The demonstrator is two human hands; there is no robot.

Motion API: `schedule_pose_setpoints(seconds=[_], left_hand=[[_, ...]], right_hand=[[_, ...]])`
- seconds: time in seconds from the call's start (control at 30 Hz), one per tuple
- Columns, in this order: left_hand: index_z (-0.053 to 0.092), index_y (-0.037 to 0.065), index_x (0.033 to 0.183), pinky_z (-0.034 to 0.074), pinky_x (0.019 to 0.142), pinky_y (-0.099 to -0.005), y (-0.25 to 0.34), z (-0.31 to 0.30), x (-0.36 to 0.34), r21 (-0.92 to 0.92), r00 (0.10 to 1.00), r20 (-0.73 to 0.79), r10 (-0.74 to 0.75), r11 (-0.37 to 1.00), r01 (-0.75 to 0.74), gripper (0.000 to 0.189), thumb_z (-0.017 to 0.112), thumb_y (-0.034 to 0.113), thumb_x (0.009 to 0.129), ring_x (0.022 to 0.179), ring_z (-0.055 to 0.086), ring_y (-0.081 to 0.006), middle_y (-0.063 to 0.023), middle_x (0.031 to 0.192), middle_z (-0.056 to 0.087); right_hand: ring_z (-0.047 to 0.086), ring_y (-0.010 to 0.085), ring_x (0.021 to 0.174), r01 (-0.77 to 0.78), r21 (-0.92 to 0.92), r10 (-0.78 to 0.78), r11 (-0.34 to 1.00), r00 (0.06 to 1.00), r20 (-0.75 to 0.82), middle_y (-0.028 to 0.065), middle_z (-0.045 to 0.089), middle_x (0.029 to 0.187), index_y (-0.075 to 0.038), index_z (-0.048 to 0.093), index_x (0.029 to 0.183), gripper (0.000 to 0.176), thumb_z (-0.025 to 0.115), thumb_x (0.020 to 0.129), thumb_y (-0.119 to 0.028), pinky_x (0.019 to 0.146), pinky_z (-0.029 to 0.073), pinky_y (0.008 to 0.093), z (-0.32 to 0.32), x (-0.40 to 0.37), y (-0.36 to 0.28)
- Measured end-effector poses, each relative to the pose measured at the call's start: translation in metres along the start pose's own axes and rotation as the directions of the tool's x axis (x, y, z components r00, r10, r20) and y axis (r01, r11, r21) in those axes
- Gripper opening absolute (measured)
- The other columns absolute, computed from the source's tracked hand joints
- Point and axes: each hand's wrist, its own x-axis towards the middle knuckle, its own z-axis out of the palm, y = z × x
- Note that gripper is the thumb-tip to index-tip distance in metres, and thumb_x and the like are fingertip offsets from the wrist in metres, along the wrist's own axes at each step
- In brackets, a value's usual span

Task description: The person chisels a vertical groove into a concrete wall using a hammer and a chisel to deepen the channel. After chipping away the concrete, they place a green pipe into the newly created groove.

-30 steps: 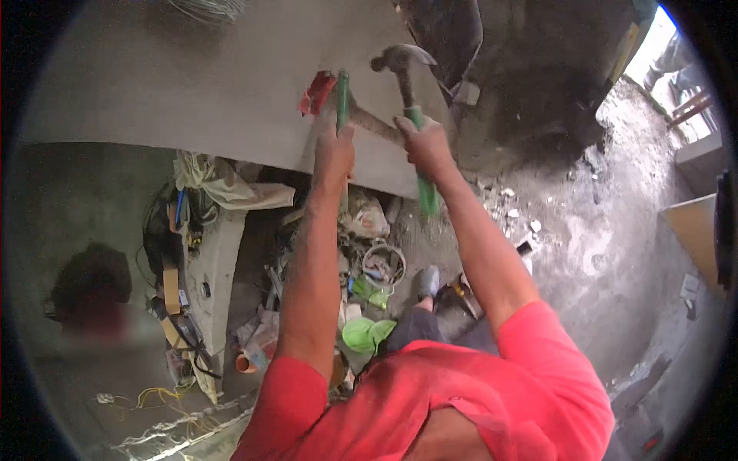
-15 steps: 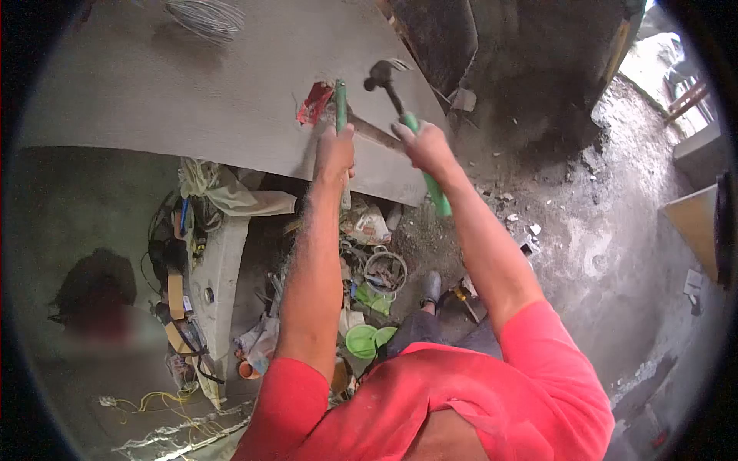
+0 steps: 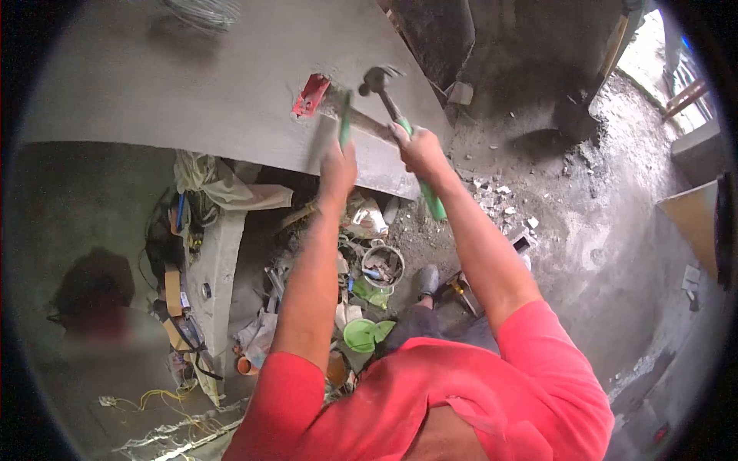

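Observation:
My right hand grips a claw hammer by its green handle, the dark head raised to the upper left. My left hand is wrapped round a slim green chisel, blurred by motion; its working tip cannot be made out. The hammer head is apart from the chisel, a little to its right. Behind both tools is a grey concrete surface with a groove cut in it. A red electrical box sits in the surface at the groove's upper left end.
A coil of wire is at the top left. Below are a bucket of rubble, a green bowl and a cluttered concrete ledge. Broken pieces litter the floor. A wooden board leans at the right.
The chisel has shifted slightly right and down, away from the red box, and its top has dropped. The hammer stays raised, its head slightly lower. The view has shifted a little.

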Motion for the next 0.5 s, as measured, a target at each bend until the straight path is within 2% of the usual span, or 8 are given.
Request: schedule_pose_setpoints(seconds=[0.03,0.1,0.2,0.27,0.3,0.33,0.4,0.5], left_hand=[[0.054,-0.002,0.113,0.05,0.066,-0.0534,-0.051,0.019,-0.03,0.205,0.98,-0.01,0.201,0.959,-0.195,0.03,0.051,0.025,0.098,0.077,0.066,-0.0435,-0.026,0.085,0.065],[0.046,0.006,0.137,0.047,0.078,-0.0568,-0.114,0.042,-0.112,0.277,0.987,0.16,-0.008,0.96,-0.038,0.047,0.053,0.032,0.098,0.098,0.06,-0.0514,-0.0324,0.104,0.063],[0.058,0.008,0.111,0.046,0.075,-0.0566,-0.166,0.051,-0.199,0.29,0.93,0.297,-0.218,0.948,0.129,0.034,0.055,0.038,0.096,0.09,0.061,-0.0491,-0.0272,0.096,0.065],[0.056,0.003,0.102,0.047,0.072,-0.0523,-0.126,0.04,-0.21,0.202,0.875,0.398,-0.275,0.957,0.208,0.034,0.057,0.036,0.095,0.08,0.06,-0.0453,-0.0248,0.084,0.062],[0.057,0.001,0.105,0.047,0.074,-0.0491,-0.164,0.055,-0.214,0.171,0.889,0.431,-0.155,0.981,0.088,0.037,0.059,0.036,0.094,0.082,0.06,-0.0429,-0.0245,0.088,0.062],[0.058,0.0,0.11,0.047,0.077,-0.0479,-0.152,0.056,-0.221,0.112,0.931,0.365,-0.016,0.993,-0.027,0.039,0.059,0.035,0.094,0.087,0.06,-0.0424,-0.0247,0.095,0.062],[0.057,-0.002,0.112,0.046,0.079,-0.0485,-0.176,0.067,-0.217,0.098,0.863,0.501,-0.066,0.995,0.019,0.039,0.058,0.033,0.095,0.089,0.06,-0.0393,-0.0248,0.099,0.063],[0.056,-0.004,0.109,0.044,0.079,-0.0495,-0.164,0.085,-0.227,0.264,0.769,0.589,-0.248,0.959,0.106,0.038,0.059,0.032,0.095,0.088,0.059,-0.0399,-0.0242,0.096,0.062]], right_hand=[[0.066,0.046,0.093,-0.073,-0.027,0.074,0.997,0.996,0.042,0.0338,0.065,0.087,0.004,0.066,0.097,0.064,0.053,0.093,-0.059,0.082,0.05,0.0504,-0.01,-0.023,0.006],[0.066,0.0399,0.075,0.034,-0.003,-0.034,0.999,0.997,-0.063,0.0254,0.066,0.079,0.002,0.064,0.1,0.061,0.054,0.093,-0.058,0.073,0.052,0.0467,-0.01,-0.053,0.046],[0.062,0.0242,0.058,-0.125,0.029,0.127,0.992,0.99,-0.062,0.0124,0.061,0.064,-0.007,0.065,0.106,0.04,0.058,0.094,-0.044,0.056,0.051,0.0394,-0.009,-0.097,0.117],[0.065,0.029,0.061,0.178,-0.543,-0.155,0.82,0.984,0.088,0.0156,0.067,0.076,-0.011,0.064,0.109,0.026,0.058,0.092,-0.029,0.057,0.052,0.0413,-0.026,-0.121,0.189],[0.067,0.0325,0.064,-0.062,-0.441,0.137,0.895,0.981,0.14,0.0163,0.07,0.087,-0.011,0.064,0.11,0.024,0.056,0.088,-0.018,0.059,0.054,0.0427,-0.04,-0.133,0.209],[0.067,0.0315,0.064,0.045,-0.64,0.064,0.767,0.987,0.145,0.0159,0.069,0.081,-0.013,0.066,0.11,0.024,0.056,0.089,-0.019,0.061,0.055,0.0418,-0.044,-0.145,0.258],[0.071,0.0323,0.079,-0.487,-0.393,0.524,0.78,0.852,-0.016,0.0186,0.072,0.087,-0.003,0.072,0.089,0.036,0.061,0.088,-0.037,0.072,0.056,0.0439,-0.086,-0.197,0.244],[0.069,0.0311,0.103,-0.663,-0.388,0.709,0.64,0.704,-0.034,0.019,0.071,0.109,-0.003,0.073,0.104,0.041,0.062,0.08,-0.034,0.086,0.055,0.0429,-0.116,-0.266,0.316]])
